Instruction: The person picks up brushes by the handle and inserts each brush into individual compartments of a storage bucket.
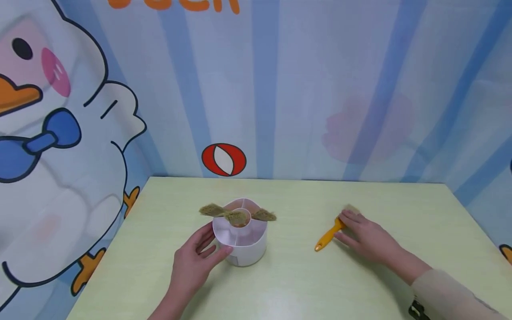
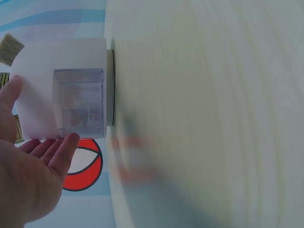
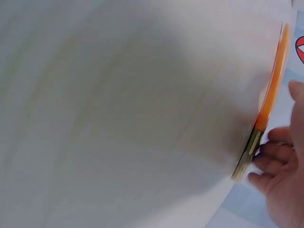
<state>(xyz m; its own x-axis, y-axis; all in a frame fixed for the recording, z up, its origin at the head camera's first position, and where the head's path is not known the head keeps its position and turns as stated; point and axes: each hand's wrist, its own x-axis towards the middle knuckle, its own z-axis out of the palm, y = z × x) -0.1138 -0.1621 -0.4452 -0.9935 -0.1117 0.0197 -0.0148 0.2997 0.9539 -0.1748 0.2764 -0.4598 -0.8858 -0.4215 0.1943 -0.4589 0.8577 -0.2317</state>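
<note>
A white round pen holder [image 1: 250,249] with divided compartments stands on the table, left of the middle. My left hand [image 1: 194,258] grips its near left side, thumb at the front and fingers around the side. Brushes stand in the holder, their tan bristles [image 1: 236,217] fanning out over the rim; their handles are hidden inside. A clear box-shaped part [image 2: 78,103] shows on the holder's side in the left wrist view. Farther right lies a paintbrush with an orange handle [image 1: 328,236]. My right hand [image 1: 364,235] is over its bristle end, fingers at the metal band [image 3: 251,146], thumb apart from the handle.
The pale wooden table [image 1: 288,284] extends around both hands. Behind it hangs a blue striped backdrop [image 1: 296,89] with a cartoon duck [image 1: 80,178] on the left. A dark band [image 1: 418,309] shows at the right sleeve.
</note>
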